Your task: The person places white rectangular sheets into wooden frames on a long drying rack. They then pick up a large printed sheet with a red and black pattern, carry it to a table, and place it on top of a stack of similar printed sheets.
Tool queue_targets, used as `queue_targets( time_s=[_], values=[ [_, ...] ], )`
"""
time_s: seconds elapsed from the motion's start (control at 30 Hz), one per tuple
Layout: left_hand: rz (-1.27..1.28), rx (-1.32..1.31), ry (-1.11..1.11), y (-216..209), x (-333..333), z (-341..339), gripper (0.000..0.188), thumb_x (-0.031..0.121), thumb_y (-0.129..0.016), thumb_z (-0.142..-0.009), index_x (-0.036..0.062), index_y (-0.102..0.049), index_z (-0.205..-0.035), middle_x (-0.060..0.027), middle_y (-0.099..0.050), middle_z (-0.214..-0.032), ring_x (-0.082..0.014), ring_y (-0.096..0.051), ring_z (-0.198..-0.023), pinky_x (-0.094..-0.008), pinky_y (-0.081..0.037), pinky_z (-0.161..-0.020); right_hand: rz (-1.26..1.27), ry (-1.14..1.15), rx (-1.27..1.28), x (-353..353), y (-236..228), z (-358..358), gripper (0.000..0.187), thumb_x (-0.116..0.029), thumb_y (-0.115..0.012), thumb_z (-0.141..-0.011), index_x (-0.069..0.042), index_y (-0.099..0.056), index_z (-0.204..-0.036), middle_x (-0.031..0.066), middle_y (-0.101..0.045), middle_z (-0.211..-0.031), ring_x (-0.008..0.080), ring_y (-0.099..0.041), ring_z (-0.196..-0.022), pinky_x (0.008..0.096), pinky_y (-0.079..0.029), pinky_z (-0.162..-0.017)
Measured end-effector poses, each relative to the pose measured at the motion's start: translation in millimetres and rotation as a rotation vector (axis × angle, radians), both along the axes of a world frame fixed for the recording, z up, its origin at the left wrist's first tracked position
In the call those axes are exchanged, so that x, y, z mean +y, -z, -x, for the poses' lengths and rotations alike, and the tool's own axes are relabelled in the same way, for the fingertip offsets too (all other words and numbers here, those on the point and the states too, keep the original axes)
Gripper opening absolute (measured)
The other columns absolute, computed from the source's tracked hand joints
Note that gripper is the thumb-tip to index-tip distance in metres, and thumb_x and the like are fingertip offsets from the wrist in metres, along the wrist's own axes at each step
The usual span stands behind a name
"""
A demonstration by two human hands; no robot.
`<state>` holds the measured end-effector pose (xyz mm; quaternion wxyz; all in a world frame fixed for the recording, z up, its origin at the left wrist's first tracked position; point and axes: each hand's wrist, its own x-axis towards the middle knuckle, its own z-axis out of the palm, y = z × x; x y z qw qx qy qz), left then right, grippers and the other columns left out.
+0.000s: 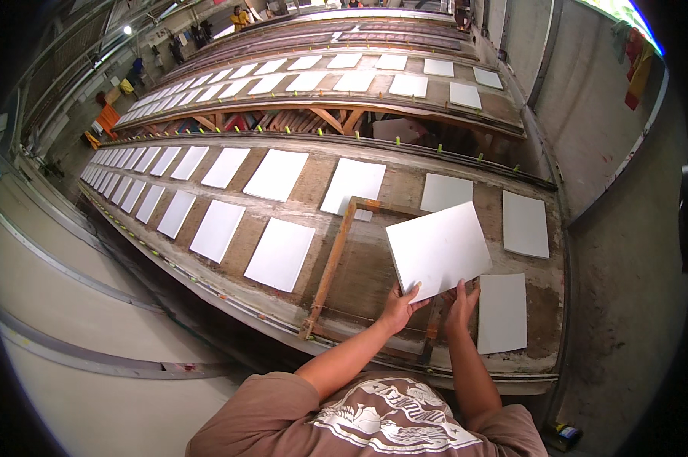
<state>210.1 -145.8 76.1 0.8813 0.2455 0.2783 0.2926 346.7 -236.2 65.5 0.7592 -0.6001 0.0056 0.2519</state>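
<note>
As left hand (399, 311), right hand (461, 308) grip white sheet (439, 247), wooden frame (331, 266) beneath partly hidden.

From my distant seat I see a frame (329, 266) of worn, matt wood, and the sheet (439, 251) over it looks like smooth paper with a faint sheen. Around the frame, the tabletop (317, 183) appears rough and stained, while the shirt (279, 407) on its near side is matt cloth.
</note>
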Motion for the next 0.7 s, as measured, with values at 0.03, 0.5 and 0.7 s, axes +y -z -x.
queue_targets(
  time_s=[0.03, 0.5, 0.7],
  values=[
    [-0.017, 0.022, -0.003, -3.6, 0.8, 6.1, 0.041, 0.012, -0.068, -0.096, 0.0099, -0.050, -0.133, -0.0060, -0.061, -0.124, -0.0223, -0.062, -0.117, -0.0419, -0.059, -0.093, -0.020, 0.047, 0.035, 11.9, -9.0, 8.3, 0.065, -0.024, -0.064, -0.100, -0.006, -0.031, -0.152, 0.0165, -0.057, -0.130, 0.0270, -0.058, -0.109, 0.0427, -0.044, -0.100],
    [-0.341, 0.311, 0.129, -35.2, 137.1, 127.9, 0.058, 0.034, -0.070, -0.095, 0.0086, -0.051, -0.144, -0.0072, -0.065, -0.126, -0.0172, -0.062, -0.113, -0.0368, -0.051, -0.095, 0.023, -0.091, -0.129, 80.7, -6.3, 28.3, 0.053, 0.000, -0.053, -0.100, 0.001, -0.041, -0.151, 0.0156, -0.049, -0.150, 0.0250, -0.052, -0.131, 0.0358, -0.038, -0.111],
    [-0.479, 0.412, 0.227, -30.9, 176.0, 142.1, 0.065, 0.040, -0.071, -0.094, -0.0009, -0.053, -0.141, -0.0112, -0.064, -0.128, -0.0173, -0.059, -0.117, -0.0301, -0.045, -0.099, 0.156, -0.400, -0.308, 114.5, -20.6, 47.8, 0.047, -0.005, -0.055, -0.101, -0.003, -0.049, -0.148, 0.0161, -0.052, -0.148, 0.0245, -0.052, -0.132, 0.0352, -0.039, -0.110]
  ],
)
